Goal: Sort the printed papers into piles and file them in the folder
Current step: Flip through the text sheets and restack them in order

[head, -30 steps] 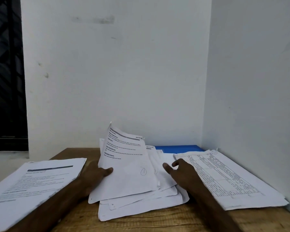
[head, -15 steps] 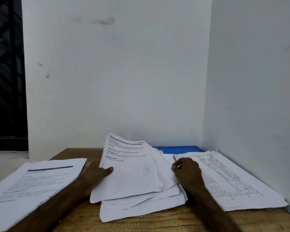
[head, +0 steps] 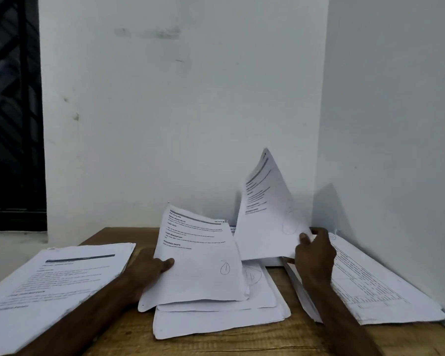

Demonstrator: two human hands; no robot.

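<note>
- Two sheets are held above the middle pile [head: 216,321].
- One, the tilted sheet [head: 198,268], is gripped at its left edge by the left hand [head: 149,265], thumb on top, fingers behind.
- One more, the raised sheet [head: 265,222], stands nearly upright; the right hand [head: 315,255] pinches its lower right corner.
- On the table [head: 242,343] lie also a left pile [head: 49,283] and a right pile [head: 375,286], well apart.

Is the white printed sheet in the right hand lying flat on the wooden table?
No, the right hand holds the white printed sheet by its lower edge, tilted up off the wooden table.
</note>
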